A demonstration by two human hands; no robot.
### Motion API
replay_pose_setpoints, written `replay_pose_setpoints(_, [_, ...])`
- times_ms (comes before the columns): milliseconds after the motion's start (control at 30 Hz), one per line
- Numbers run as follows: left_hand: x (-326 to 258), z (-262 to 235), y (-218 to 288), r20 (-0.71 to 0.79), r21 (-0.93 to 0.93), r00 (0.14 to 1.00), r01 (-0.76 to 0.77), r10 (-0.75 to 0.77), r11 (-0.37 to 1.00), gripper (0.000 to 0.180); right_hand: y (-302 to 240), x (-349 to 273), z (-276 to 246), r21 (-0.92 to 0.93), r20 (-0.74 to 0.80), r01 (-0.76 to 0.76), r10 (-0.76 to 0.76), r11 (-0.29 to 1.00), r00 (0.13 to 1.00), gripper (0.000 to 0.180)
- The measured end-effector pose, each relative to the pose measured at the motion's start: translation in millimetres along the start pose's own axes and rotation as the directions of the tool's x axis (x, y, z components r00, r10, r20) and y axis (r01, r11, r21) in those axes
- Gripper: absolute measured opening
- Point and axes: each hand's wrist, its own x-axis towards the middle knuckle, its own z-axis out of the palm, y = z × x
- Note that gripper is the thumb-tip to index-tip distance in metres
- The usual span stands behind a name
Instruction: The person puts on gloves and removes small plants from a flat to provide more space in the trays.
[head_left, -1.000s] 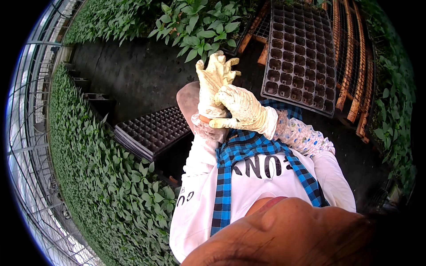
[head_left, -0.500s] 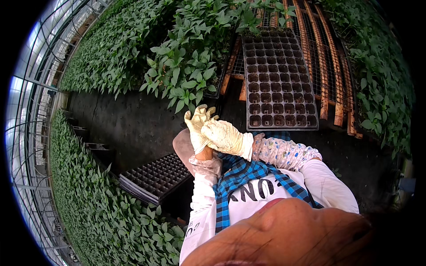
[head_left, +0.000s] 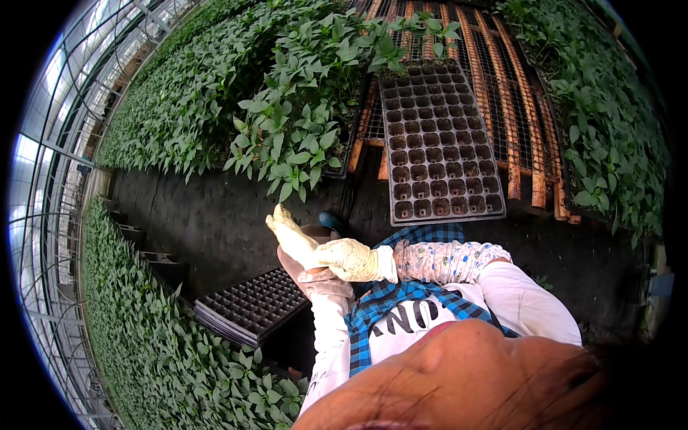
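My left hand (head_left: 290,233), in a pale yellow glove, is raised in front of my chest with its fingers held straight and together, holding nothing. My right hand (head_left: 351,259), also in a pale glove, is closed around the left wrist, gripping the left glove's cuff (head_left: 315,261). A white sleeve covers my left arm and a flowered sleeve my right. Both hands hang above the dark aisle floor (head_left: 208,222), near a stack of black seedling trays (head_left: 251,304).
A black cell tray (head_left: 437,143) filled with soil lies on a wooden slatted bench (head_left: 516,136). Leafy green seedlings (head_left: 287,122) fill the benches ahead, at right (head_left: 609,129) and lower left (head_left: 143,337). A glazed greenhouse wall (head_left: 43,186) curves along the left.
My right hand has slid from the left glove's fingers down to its wrist. Both hands sit lower in the picture as my head tipped up toward the benches.
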Motion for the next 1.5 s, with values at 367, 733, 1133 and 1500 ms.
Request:
replay_pose_setpoints(367, [34, -42, -41, 0.465, -0.171, 0.828, 0.432, -0.314, 0.886, 0.052, -9, -2, 21, 0.356, 0.231, -0.309, 0.237, 0.882, 0.944, 0.032])
replay_pose_setpoints(733, [14, -30, -35, 0.541, -0.146, 0.806, 0.371, -0.24, 0.917, 0.037, 0, 3, -1, 0.741, 0.09, -0.354, 0.438, 0.571, 0.894, 0.006])
replay_pose_setpoints(1133, [10, -23, -45, 0.687, -0.151, 0.706, 0.371, -0.173, 0.916, 0.039, 9, 12, -18, -0.203, -0.196, -0.268, 0.229, 0.942, 0.954, 0.04])
replay_pose_setpoints(1500, [17, -28, -55, 0.689, -0.232, 0.708, 0.417, -0.154, 0.879, 0.022, 1, 26, -30, -0.581, -0.177, 0.063, -0.202, 0.812, 0.963, 0.021])
